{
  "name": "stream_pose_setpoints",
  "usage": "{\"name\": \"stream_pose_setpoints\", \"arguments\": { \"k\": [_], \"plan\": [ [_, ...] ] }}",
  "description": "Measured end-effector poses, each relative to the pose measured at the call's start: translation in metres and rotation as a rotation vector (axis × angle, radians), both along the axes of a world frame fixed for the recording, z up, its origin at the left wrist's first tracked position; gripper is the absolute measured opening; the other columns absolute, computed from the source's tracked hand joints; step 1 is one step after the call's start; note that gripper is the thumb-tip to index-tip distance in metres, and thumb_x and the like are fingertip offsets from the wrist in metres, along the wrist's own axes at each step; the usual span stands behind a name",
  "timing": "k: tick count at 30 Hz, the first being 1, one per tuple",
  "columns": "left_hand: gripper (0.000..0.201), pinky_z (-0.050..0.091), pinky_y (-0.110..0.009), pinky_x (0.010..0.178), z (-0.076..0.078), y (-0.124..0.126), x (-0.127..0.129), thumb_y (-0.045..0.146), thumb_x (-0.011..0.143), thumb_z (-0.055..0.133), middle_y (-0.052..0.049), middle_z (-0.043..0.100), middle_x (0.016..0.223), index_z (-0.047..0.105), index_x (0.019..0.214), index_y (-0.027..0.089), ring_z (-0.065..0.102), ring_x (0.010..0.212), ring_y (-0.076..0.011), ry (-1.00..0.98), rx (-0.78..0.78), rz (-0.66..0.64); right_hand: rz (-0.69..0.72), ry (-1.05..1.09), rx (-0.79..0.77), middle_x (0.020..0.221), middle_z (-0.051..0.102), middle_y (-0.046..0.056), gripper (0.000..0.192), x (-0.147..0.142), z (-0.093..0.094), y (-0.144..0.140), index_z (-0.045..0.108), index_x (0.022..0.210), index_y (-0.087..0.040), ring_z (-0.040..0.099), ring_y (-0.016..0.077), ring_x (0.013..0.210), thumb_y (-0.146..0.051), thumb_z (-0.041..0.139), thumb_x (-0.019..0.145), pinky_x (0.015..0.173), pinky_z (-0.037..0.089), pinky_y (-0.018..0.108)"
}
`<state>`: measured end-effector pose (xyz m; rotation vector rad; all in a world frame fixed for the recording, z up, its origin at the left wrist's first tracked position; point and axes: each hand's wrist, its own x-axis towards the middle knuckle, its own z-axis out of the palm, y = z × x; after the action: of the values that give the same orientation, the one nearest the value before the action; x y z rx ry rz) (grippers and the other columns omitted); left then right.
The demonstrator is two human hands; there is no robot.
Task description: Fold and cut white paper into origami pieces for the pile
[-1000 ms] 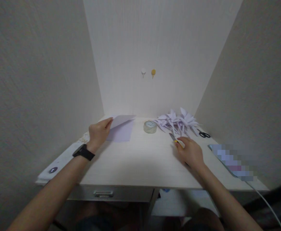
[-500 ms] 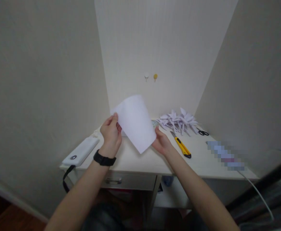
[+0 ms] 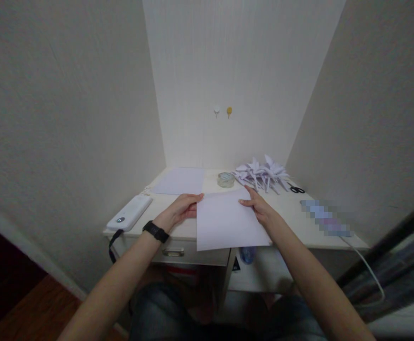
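Note:
A blank white sheet of paper hangs slightly tilted over the front edge of the desk. My left hand, below a black wristband, pinches its upper left corner with the thumb on top. At the upper right, my right hand grips the sheet, thumb over the face and fingers at the far edge. Another pale sheet lies flat at the back left. Behind the held sheet stands a roll of clear tape. Folded white paper pieces with pointed petals and stems are heaped at the back right.
Black-handled scissors lie beside the heap. A blurred-out device with a white cable is on the right. The white power bank with a black strap rests at the left edge. Two wall hooks are fixed above the desk.
The sheet has come down and toward me, turning from a diagonal tilt to nearly square. Both hands moved with it. The tape and the back sheet now show; the yellow utility knife is covered.

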<state>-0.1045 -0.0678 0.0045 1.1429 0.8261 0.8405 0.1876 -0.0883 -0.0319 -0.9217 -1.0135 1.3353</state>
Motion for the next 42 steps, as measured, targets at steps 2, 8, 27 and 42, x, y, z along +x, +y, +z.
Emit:
{"name": "stream_pose_setpoints", "arguments": {
  "k": [2, 8, 27, 42],
  "plan": [
    [0.037, 0.057, -0.028, 0.067, -0.007, 0.007, 0.009, 0.016, 0.066, 0.083, -0.013, 0.073, 0.096, 0.065, 0.098, 0.010, 0.068, 0.074, -0.0166, 0.022, 0.051, 0.091, -0.037, -0.001, -0.051, 0.119, 0.069, 0.007, 0.096, 0.000, -0.003, -0.002, 0.039, 0.140, -0.029, 0.071, 0.0222, 0.083, -0.006, 0.080, 0.057, 0.072, 0.061, 0.039],
    [0.030, 0.058, -0.031, 0.078, -0.025, 0.018, 0.011, 0.015, 0.067, 0.082, -0.014, 0.073, 0.099, 0.068, 0.093, 0.009, 0.069, 0.081, -0.0180, 0.059, 0.083, 0.062, -0.003, -0.020, -0.161, 0.081, 0.074, 0.009, 0.029, 0.008, -0.012, -0.011, 0.064, 0.095, -0.012, 0.069, 0.0177, 0.063, -0.011, 0.076, 0.069, 0.066, 0.060, 0.031],
    [0.037, 0.053, -0.030, 0.074, -0.033, 0.003, 0.001, 0.024, 0.061, 0.087, -0.009, 0.074, 0.090, 0.072, 0.093, 0.012, 0.067, 0.080, -0.0177, 0.027, 0.261, 0.014, 0.119, 0.013, -0.054, 0.093, 0.079, 0.009, 0.043, 0.017, -0.011, -0.026, 0.073, 0.096, -0.014, 0.073, 0.0207, 0.075, -0.004, 0.080, 0.055, 0.076, 0.060, 0.032],
    [0.052, 0.046, -0.024, 0.059, -0.033, 0.005, 0.006, 0.018, 0.057, 0.084, -0.005, 0.072, 0.081, 0.071, 0.107, 0.014, 0.061, 0.065, -0.0124, 0.016, 0.258, 0.138, -0.028, -0.045, -0.110, 0.072, 0.076, 0.005, 0.017, 0.013, -0.013, -0.018, 0.076, 0.077, -0.016, 0.069, 0.0183, 0.060, -0.010, 0.070, 0.063, 0.062, 0.057, 0.030]
  ]
}}
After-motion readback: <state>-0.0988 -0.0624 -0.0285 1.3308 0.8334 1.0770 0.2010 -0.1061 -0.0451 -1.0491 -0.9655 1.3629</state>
